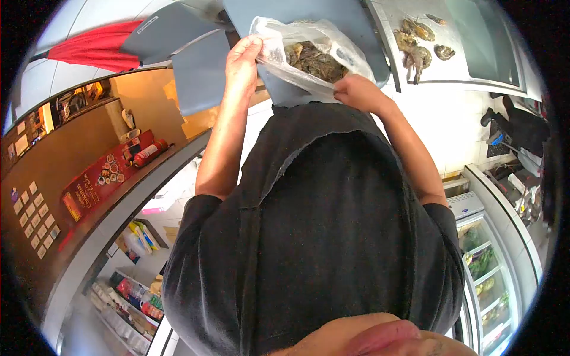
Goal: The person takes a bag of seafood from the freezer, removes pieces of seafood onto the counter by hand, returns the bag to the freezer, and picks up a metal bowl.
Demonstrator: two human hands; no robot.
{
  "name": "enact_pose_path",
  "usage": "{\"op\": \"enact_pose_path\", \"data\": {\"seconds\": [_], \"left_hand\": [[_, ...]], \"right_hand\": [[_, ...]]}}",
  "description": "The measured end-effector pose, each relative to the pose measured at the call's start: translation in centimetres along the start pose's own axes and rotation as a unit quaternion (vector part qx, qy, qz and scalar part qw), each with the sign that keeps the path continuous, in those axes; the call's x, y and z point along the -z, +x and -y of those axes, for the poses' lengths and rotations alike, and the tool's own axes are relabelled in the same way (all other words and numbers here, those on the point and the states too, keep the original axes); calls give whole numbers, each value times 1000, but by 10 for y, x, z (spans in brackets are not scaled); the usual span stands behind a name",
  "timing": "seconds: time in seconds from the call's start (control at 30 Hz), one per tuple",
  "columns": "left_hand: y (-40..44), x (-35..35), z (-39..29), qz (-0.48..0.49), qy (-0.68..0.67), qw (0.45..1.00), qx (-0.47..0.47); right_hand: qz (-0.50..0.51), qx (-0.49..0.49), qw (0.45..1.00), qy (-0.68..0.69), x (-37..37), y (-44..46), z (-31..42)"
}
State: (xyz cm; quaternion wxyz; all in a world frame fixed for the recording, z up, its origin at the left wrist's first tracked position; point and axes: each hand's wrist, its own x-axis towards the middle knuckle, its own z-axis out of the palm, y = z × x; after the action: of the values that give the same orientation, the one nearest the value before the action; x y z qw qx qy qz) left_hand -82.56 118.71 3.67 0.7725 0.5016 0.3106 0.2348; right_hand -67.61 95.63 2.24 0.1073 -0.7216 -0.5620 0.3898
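A clear plastic bag [331, 37] is spread at its mouth above a grey-blue surface [267, 9]. Inside it lies a heap of brownish, wet-looking shellfish or fish [316, 62]; I cannot make out which. My left hand [242, 59] pinches the bag's rim at its upper left, thumb pressed against the fingers. At the lower right edge, my right hand [358, 93] is closed on the plastic, its fingertips partly hidden. Several similar brown sea creatures [420, 56] rest on a white counter [454, 59], to the right of the bag and apart from both hands.
Left of the bag are grey-blue panels [202, 74] and a folded red umbrella [98, 48]. A fire extinguisher [150, 153] is beside a red sign [95, 181]. At lower right stands a glass-door fridge [488, 273] with greens inside. Stocked shelves [133, 296] are at lower left.
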Motion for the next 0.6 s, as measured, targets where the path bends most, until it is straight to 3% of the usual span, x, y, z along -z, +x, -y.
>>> {"op": "enact_pose_path", "data": {"seconds": [0.1,0.13,0.2,0.3,0.4,0.43,0.6], "left_hand": [[3,2,-2,15,-10,1000,-6],[6,3,1,31,2,999,-10],[6,0,3,56,18,998,-7],[6,-9,3,79,28,996,3],[7,-9,3,90,42,995,-1],[7,-7,3,95,50,994,-6],[2,-2,4,81,65,995,5]], "right_hand": [[-82,65,981,162,20,-7,1],[-109,81,949,283,21,-2,-1],[-181,58,956,225,18,26,-10],[-173,-37,981,-83,-12,81,-27],[-294,-107,919,-239,-30,103,-42],[-229,-137,936,-228,-27,106,-52],[-202,-80,945,-245,-25,107,-67]]}}
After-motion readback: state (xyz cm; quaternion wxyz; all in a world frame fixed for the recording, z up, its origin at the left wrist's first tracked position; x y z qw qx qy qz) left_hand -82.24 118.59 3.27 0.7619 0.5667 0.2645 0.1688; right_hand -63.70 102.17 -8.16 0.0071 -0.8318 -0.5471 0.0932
